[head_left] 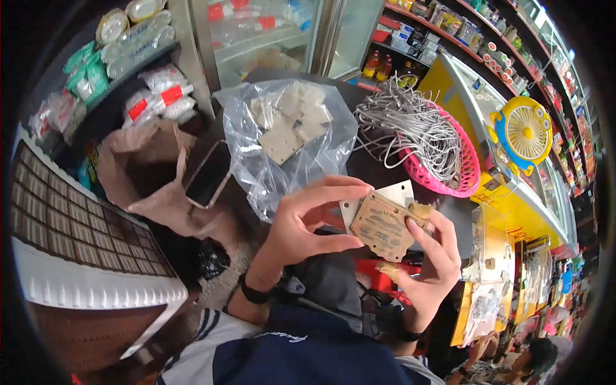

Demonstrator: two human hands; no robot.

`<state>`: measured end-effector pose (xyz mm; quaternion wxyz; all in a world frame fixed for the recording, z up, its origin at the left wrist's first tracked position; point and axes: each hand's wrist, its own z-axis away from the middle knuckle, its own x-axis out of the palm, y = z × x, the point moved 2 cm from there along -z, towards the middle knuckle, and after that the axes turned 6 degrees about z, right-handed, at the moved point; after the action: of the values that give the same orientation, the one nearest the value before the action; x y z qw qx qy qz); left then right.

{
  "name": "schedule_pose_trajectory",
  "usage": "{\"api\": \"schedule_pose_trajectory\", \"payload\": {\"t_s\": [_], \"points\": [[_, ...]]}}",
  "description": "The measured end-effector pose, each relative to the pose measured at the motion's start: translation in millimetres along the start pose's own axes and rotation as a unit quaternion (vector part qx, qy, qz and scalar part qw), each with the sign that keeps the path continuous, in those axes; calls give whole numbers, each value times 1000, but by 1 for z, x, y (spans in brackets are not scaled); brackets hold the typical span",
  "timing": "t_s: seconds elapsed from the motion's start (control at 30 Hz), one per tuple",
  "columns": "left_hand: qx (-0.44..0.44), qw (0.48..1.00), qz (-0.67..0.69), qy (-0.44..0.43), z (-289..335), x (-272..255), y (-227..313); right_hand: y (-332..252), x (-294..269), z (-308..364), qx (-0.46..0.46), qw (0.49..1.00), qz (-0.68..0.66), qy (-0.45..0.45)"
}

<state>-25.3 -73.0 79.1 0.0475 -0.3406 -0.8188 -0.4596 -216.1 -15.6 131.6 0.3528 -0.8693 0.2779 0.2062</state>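
In front of me, both hands hold a thin tan wooden plate (pixel 382 226) with dark print and small corner holes. A whitish square plate (pixel 396 194) with holes lies behind it, its corners sticking out. My left hand (pixel 305 221) curves around the left side, thumb and index fingertips at the plates' edges. My right hand (pixel 433 260) grips the right side, with tan coverings on some fingertips. Just beyond, a clear plastic bag (pixel 247 157) holds several pale square plates (pixel 281 142). To its right, a pink basket (pixel 467 151) is heaped with grey cords (pixel 414 125).
A dark table (pixel 269 76) carries the bag and basket. At left are a brown sack (pixel 138 163) and a dark rectangular panel (pixel 208 174) with a light frame. A blue-yellow fan (pixel 527 131) stands on a yellow chest (pixel 462 86) at right. Another person (pixel 529 362) is at lower right.
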Motion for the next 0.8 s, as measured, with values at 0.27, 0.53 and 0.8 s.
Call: {"api": "schedule_pose_trajectory", "payload": {"t_s": [0.27, 0.53, 0.8], "points": [[-64, 997, 19, -33, 13, -12, -10, 9, 6, 19, -26, 999, 11, -32], [-104, 983, 148, -41, 20, 1, -17, 4, 17, 29, 3, 1000, -15, -24], [-124, 977, 163, -61, 16, 9, -23, 3, 19, 27, 22, 999, 2, -26]]}}
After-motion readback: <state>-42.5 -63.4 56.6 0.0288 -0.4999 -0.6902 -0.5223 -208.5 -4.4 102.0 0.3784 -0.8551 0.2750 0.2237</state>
